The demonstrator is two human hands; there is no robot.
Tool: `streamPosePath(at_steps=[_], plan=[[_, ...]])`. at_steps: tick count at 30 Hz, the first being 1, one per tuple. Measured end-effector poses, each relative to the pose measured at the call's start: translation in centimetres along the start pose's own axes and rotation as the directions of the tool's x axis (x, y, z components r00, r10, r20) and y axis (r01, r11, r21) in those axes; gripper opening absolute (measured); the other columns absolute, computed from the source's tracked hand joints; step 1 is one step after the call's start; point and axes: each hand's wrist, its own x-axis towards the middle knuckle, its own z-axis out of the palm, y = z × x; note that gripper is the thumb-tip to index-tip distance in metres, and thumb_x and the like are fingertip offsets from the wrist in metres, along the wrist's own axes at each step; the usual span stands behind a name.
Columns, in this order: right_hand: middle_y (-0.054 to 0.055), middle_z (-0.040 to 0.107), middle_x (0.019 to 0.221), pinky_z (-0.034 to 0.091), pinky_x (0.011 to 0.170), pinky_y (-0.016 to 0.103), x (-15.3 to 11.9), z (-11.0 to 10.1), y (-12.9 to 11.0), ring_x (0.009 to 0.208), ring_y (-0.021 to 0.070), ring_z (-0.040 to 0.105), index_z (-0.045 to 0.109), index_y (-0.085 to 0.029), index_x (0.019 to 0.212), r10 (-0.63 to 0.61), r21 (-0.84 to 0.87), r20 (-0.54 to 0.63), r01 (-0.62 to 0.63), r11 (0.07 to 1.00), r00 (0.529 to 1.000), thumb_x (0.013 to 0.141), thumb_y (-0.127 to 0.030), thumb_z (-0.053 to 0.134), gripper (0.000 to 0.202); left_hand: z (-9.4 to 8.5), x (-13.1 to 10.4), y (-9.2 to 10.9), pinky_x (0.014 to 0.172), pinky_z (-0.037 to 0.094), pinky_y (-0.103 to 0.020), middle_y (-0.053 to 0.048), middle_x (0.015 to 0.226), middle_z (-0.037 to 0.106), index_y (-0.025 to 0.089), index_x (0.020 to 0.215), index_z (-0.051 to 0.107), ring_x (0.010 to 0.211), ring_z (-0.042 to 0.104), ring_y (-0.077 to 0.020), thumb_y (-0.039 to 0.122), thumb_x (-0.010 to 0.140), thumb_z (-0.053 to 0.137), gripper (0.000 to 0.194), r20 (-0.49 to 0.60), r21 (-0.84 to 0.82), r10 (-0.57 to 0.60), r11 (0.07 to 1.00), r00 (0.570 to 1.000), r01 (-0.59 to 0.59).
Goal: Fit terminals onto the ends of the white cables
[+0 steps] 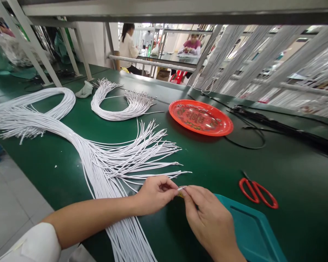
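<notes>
My left hand (156, 195) and my right hand (210, 214) meet at the fingertips in front of me, both closed in a pinch. Between them shows the short white end of a cable (182, 188), with a small yellow bit just below it that is too small to name. The rest of what they pinch is hidden by the fingers. Under my left forearm runs a large bundle of white cables (89, 160), its loose ends fanned out beyond my left hand. A teal plastic tray (253, 229) lies partly behind my right hand.
Red-handled scissors (258, 193) rest on the green table (207, 163) at right. Farther back are a red patterned plate (200, 118), black cables (297, 133) and a curved white cable bundle (109, 112). Overhead runs a metal shelf beam (164, 9). Two people sit beyond.
</notes>
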Motion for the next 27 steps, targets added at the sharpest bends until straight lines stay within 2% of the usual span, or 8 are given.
streamPosePath(at_steps=[3, 6, 10, 12, 14, 20, 24, 27], plan=[[0.006, 0.065, 0.073, 0.042, 0.065, 0.027, -0.1, -0.3, -0.1, 0.069, 0.0168, 0.058, 0.063, -0.020, 0.073, -0.034, -0.058, 0.032, 0.036, 0.998, 0.999, 0.081, -0.026, 0.043, 0.023, -0.2, -0.1, 0.0, 0.057, 0.038, -0.020, 0.001, 0.064, 0.057, 0.014, 0.074, 0.063, 0.057, 0.046, -0.0082, 0.024, 0.071, 0.058, 0.012, -0.028, 0.280, 0.118, 0.954, 0.993, -0.105], [0.003, 0.058, 0.062, 0.039, 0.055, 0.025, 0.4, -1.1, -0.4, 0.058, 0.0143, 0.052, 0.060, -0.020, 0.068, 0.209, 0.194, 0.279, -0.269, 0.943, 0.937, 0.079, -0.034, 0.045, 0.023, -0.5, -0.2, 0.2, 0.060, 0.038, -0.021, 0.000, 0.068, 0.058, 0.016, 0.075, 0.064, 0.062, 0.047, -0.0096, 0.022, 0.073, 0.055, 0.010, 0.021, 0.392, 0.201, 0.900, 0.979, -0.193], [-0.004, 0.042, 0.051, 0.033, 0.043, 0.023, 1.1, -1.8, -0.9, 0.046, 0.0086, 0.039, 0.052, -0.018, 0.059, 0.326, 0.522, 0.704, -0.771, 0.366, 0.631, 0.069, -0.042, 0.057, 0.026, -0.7, -0.2, 0.3, 0.057, 0.037, -0.019, 0.000, 0.068, 0.057, 0.014, 0.077, 0.061, 0.059, 0.045, -0.0082, 0.019, 0.075, 0.052, 0.011, 0.080, 0.248, 0.199, 0.945, 0.977, -0.213], [-0.005, 0.040, 0.052, 0.032, 0.041, 0.021, 1.1, -1.7, -1.0, 0.044, 0.0064, 0.036, 0.052, -0.017, 0.061, 0.279, 0.548, 0.790, -0.833, 0.076, 0.545, 0.063, -0.041, 0.063, 0.026, -0.6, -0.1, 0.2, 0.058, 0.038, -0.019, -0.001, 0.068, 0.057, 0.012, 0.076, 0.060, 0.061, 0.046, -0.0082, 0.020, 0.074, 0.054, 0.010, 0.082, 0.154, 0.169, 0.971, 0.982, -0.180], [-0.006, 0.041, 0.052, 0.032, 0.040, 0.021, 0.9, -1.7, -1.0, 0.042, 0.0058, 0.037, 0.054, -0.017, 0.065, 0.295, 0.536, 0.806, -0.844, 0.005, 0.513, 0.062, -0.043, 0.064, 0.028, -0.5, 0.0, 0.0, 0.058, 0.039, -0.020, -0.001, 0.068, 0.057, 0.011, 0.075, 0.059, 0.061, 0.048, -0.0082, 0.023, 0.072, 0.058, 0.012, 0.079, 0.047, 0.113, 0.992, 0.990, -0.117], [-0.001, 0.055, 0.055, 0.041, 0.045, 0.025, 0.5, -2.2, -0.6, 0.048, 0.0128, 0.051, 0.060, -0.017, 0.091, 0.514, 0.409, 0.525, -0.731, 0.546, 0.678, 0.069, -0.054, 0.052, 0.044, 0.0, 0.1, 0.2, 0.056, 0.038, -0.020, -0.001, 0.065, 0.055, 0.010, 0.074, 0.057, 0.058, 0.048, -0.0072, 0.030, 0.066, 0.065, 0.023, 0.049, -0.139, -0.020, 0.990, 0.999, 0.027], [0.004, 0.063, 0.068, 0.043, 0.053, 0.025, 0.4, -1.9, -0.6, 0.060, 0.0151, 0.057, 0.063, -0.020, 0.077, 0.262, 0.202, 0.321, -0.336, 0.920, 0.910, 0.079, -0.042, 0.043, 0.030, 0.1, 0.1, -0.1, 0.054, 0.037, -0.018, 0.000, 0.063, 0.054, 0.010, 0.076, 0.056, 0.056, 0.047, -0.0059, 0.026, 0.066, 0.064, 0.020, 0.083, -0.105, -0.040, 0.993, 0.996, 0.048], [0.004, 0.065, 0.074, 0.040, 0.057, 0.024, 0.0, -1.7, -0.1, 0.065, 0.0142, 0.058, 0.063, -0.020, 0.073, -0.010, -0.118, 0.143, 0.027, 0.993, 0.990, 0.083, -0.029, 0.040, 0.027, 0.1, 0.2, -0.8, 0.049, 0.034, -0.016, 0.002, 0.063, 0.052, 0.010, 0.083, 0.056, 0.052, 0.044, -0.0042, 0.022, 0.067, 0.061, 0.020, 0.074, -0.027, -0.021, 0.999, 0.997, 0.023]])
